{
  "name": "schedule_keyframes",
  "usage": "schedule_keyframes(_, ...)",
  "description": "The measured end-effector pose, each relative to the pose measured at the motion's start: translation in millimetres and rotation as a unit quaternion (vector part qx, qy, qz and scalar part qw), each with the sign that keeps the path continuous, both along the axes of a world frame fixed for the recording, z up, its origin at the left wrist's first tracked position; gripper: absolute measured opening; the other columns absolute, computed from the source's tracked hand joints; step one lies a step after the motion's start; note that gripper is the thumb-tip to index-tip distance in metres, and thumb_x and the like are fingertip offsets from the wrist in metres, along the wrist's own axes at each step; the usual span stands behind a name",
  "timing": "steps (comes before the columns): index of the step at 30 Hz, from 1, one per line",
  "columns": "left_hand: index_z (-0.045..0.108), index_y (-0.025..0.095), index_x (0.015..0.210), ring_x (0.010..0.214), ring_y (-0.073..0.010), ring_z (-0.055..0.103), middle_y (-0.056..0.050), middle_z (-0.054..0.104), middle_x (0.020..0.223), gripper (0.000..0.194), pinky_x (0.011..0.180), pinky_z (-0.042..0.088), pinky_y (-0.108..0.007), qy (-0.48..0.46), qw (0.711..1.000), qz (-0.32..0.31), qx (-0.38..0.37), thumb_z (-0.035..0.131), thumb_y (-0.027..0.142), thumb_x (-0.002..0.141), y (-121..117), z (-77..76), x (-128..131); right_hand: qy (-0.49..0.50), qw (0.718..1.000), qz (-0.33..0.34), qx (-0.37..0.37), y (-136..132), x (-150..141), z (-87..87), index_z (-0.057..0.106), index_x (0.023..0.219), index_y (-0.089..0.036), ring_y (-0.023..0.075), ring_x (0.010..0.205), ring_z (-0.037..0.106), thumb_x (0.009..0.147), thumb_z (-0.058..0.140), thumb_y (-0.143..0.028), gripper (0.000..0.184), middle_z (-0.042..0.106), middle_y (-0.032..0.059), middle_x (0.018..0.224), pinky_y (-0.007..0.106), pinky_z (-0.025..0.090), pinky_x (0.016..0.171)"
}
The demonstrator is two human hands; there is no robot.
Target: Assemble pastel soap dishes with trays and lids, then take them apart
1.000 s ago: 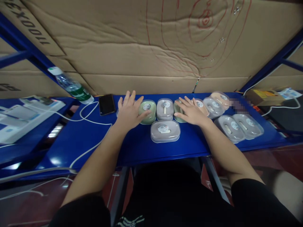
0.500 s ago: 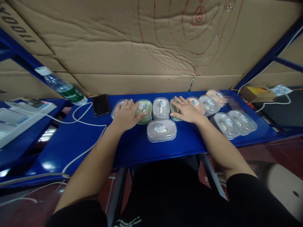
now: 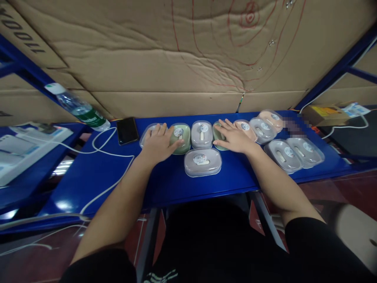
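Several small clear-lidded plastic cases lie in a row on a blue table [image 3: 176, 184]. My left hand [image 3: 159, 143] rests flat and open over a clear case [image 3: 146, 135], its thumb against a green case [image 3: 179, 137]. My right hand [image 3: 234, 137] lies flat and open on another green case [image 3: 218, 137], beside a peach case [image 3: 246, 127]. Between my hands sits a grey case [image 3: 202, 134], and a second grey case [image 3: 202, 161] lies nearer to me.
A black phone [image 3: 127, 130] and a tipped water bottle [image 3: 81, 108] lie at the left, with white cables [image 3: 112, 151] crossing the table. More cases [image 3: 294, 153] sit at the right. Cardboard [image 3: 182, 59] backs the table. White boxes [image 3: 20, 145] stand far left.
Both hands have stayed on the same cases; the left hand slid slightly back toward me since the oldest frame. The camera view shifted a little.
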State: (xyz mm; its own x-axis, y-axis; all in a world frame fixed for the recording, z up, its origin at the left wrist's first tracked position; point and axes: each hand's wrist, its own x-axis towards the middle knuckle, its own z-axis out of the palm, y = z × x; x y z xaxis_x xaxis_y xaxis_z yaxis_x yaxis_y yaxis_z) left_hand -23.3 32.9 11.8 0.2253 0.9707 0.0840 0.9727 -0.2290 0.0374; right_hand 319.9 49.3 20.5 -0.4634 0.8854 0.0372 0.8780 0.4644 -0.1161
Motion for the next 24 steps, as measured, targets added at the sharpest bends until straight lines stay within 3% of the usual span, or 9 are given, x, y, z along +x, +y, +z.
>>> schedule_keyframes(7, 0.044, 0.02, 0.172, 0.171, -0.0452, 0.029, -0.021, 0.038, 0.181, 0.078, 0.134, 0.023, -0.073, -0.008, 1.0, 0.009, 0.0, 0.031, 0.068, 0.111, -4, 2.4, 3, 0.008, 1.0, 0.008, 0.008, 2, 2, -3.8, 0.042, 0.174, -0.024, 0.05, 0.171, 0.024, 0.105, 0.048, -0.081, 0.09, 0.028, 0.0163, 0.185, 0.078, 0.026, 0.133)
schedule_keyframes(13, 0.043, 0.017, 0.172, 0.172, -0.0457, 0.027, -0.023, 0.035, 0.181, 0.078, 0.134, 0.025, -0.072, -0.011, 1.0, 0.011, -0.005, 0.034, 0.066, 0.111, -4, 3.2, 4, 0.001, 1.0, 0.006, -0.002, 0, -1, 0.3, 0.041, 0.175, -0.02, 0.0506, 0.172, 0.022, 0.106, 0.051, -0.077, 0.09, 0.026, 0.0181, 0.185, 0.079, 0.024, 0.133)
schedule_keyframes(20, 0.044, 0.022, 0.172, 0.172, -0.0482, 0.023, -0.021, 0.032, 0.183, 0.077, 0.13, 0.015, -0.087, -0.044, 0.998, 0.037, -0.016, 0.038, 0.069, 0.111, -7, 9.1, 8, 0.028, 1.0, 0.007, -0.01, 1, 4, 0.5, 0.044, 0.173, -0.023, 0.0475, 0.173, 0.021, 0.107, 0.045, -0.079, 0.086, 0.029, 0.0165, 0.185, 0.079, 0.021, 0.135)
schedule_keyframes(22, 0.047, 0.02, 0.17, 0.171, -0.0471, 0.026, -0.022, 0.036, 0.181, 0.076, 0.133, 0.014, -0.083, -0.064, 0.998, 0.017, 0.017, 0.044, 0.067, 0.11, -9, 13.1, 10, 0.06, 0.998, 0.022, 0.017, 0, 5, 2.8, 0.051, 0.169, -0.023, 0.045, 0.172, 0.026, 0.109, 0.041, -0.076, 0.08, 0.036, 0.0163, 0.183, 0.077, 0.02, 0.136)
schedule_keyframes(24, 0.05, 0.018, 0.167, 0.167, -0.0437, 0.038, -0.021, 0.046, 0.177, 0.076, 0.137, 0.024, -0.071, -0.11, 0.991, -0.061, 0.051, 0.051, 0.067, 0.108, -14, 18.1, 12, 0.11, 0.99, 0.064, 0.058, -4, 3, 6.9, 0.062, 0.159, -0.022, 0.0428, 0.166, 0.042, 0.11, 0.044, -0.075, 0.074, 0.051, 0.0177, 0.174, 0.072, 0.028, 0.134)
